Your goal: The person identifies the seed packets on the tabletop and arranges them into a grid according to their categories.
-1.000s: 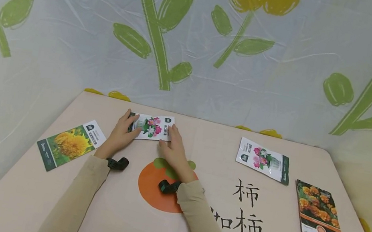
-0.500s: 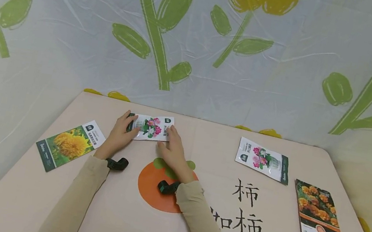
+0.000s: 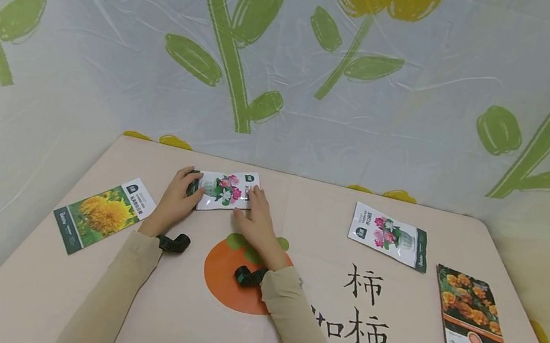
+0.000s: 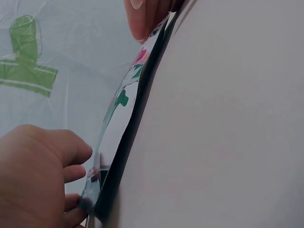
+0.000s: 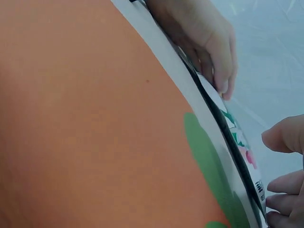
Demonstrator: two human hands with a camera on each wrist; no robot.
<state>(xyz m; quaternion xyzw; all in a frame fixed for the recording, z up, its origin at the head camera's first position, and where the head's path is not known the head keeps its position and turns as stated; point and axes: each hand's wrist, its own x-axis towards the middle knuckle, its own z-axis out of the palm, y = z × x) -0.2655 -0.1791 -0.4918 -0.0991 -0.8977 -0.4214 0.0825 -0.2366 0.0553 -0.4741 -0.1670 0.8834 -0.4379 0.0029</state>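
Note:
A white flower seed packet (image 3: 225, 189) with pink blossoms and a dark green end lies across the back of the table. My left hand (image 3: 178, 201) holds its green end, fingers bent over the far side and thumb near the printed face. At the other end is my right hand (image 3: 256, 222), its fingers fairly straight and touching the packet, thumb by the near edge. In the right wrist view, the right thumb (image 5: 285, 135) stands apart from the packet (image 5: 232, 128). The left wrist view shows the packet (image 4: 124, 107) edge-on, close along the tabletop.
A yellow-flower seed packet (image 3: 106, 215) lies at the left. To the right are a matching pink-flower packet (image 3: 389, 236) and an orange-flower packet (image 3: 474, 322). The tablecloth (image 3: 186, 325) bears a printed persimmon and characters. A flower-patterned curtain (image 3: 284, 113) hangs behind the table.
The packet between my hands has shifted slightly right and toward me, and it tilts a little more. Both hands stay almost where they were. The other packets have not moved.

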